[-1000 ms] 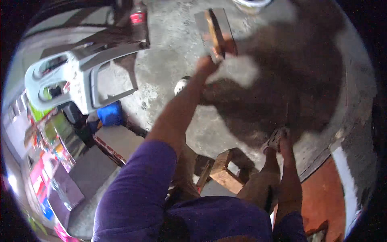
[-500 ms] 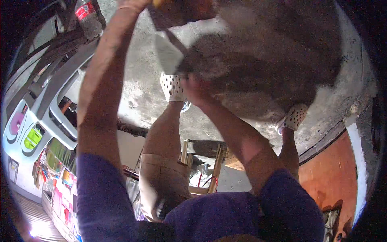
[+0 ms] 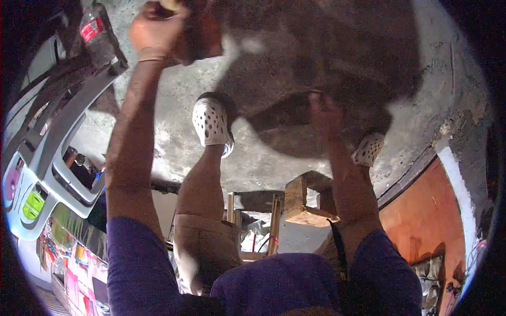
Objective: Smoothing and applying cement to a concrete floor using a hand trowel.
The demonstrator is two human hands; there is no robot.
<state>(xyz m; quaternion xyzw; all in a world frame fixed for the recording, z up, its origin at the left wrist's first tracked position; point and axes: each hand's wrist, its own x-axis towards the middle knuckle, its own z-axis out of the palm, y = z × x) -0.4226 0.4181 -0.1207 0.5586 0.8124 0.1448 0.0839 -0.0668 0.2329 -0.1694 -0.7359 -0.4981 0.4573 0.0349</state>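
At the upper left, my left hand (image 3: 155, 34) is closed, with a small yellow piece (image 3: 169, 5) showing at its fingers. Right beside it is a dark reddish-brown, blocky object (image 3: 203, 37), partly cut off by the top edge; its kind is unclear. It seems to be held by that hand. My right hand (image 3: 327, 116) hangs in deep shadow over the concrete floor (image 3: 253, 163), nearest my right shoe. Dimness and blur hide whether its fingers hold anything. White perforated clogs (image 3: 209, 121) are on my feet, set wide apart.
A clear plastic bottle with a red label (image 3: 95, 34) is at the upper left, above a pale plastic chair (image 3: 74, 174). Behind my legs are a wooden box-like frame (image 3: 303, 203) and a wooden stool-like frame (image 3: 275, 224). An orange-brown panel (image 3: 421, 205) stands at the right.
My left hand has come lower into view, and the brown object has shifted left. My right hand has moved right, away from the left clog. The wooden box-like frame shows more fully.
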